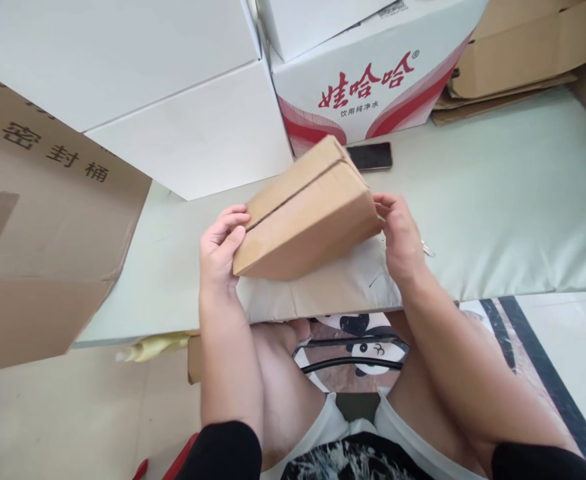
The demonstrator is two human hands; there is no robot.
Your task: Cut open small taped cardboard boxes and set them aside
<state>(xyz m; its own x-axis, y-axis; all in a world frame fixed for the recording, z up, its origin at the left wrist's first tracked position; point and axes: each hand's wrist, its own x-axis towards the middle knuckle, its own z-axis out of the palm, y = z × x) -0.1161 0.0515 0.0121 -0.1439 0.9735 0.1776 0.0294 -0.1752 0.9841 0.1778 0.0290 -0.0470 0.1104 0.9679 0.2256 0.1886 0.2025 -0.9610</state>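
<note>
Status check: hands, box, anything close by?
Left hand and right hand grip the box at its ends. Box closed, tilted, over a pale flat sheet. Phone just behind it, white carton beyond.

The widest free room is lying at the right centre of the frame, where the pale green surface (497,200) is stretching bare beyond the right hand (400,233). Along the top, white boxes (187,133) and a printed water carton (373,80) are walling off the far side. A dark phone (370,156) is lying at the carton's foot, just behind the small cardboard box (307,213). Flattened cardboard (513,67) is crowding the upper right corner. A big brown carton (47,233) is blocking the left edge, leaving a narrow bare strip beside the left hand (217,250).
</note>
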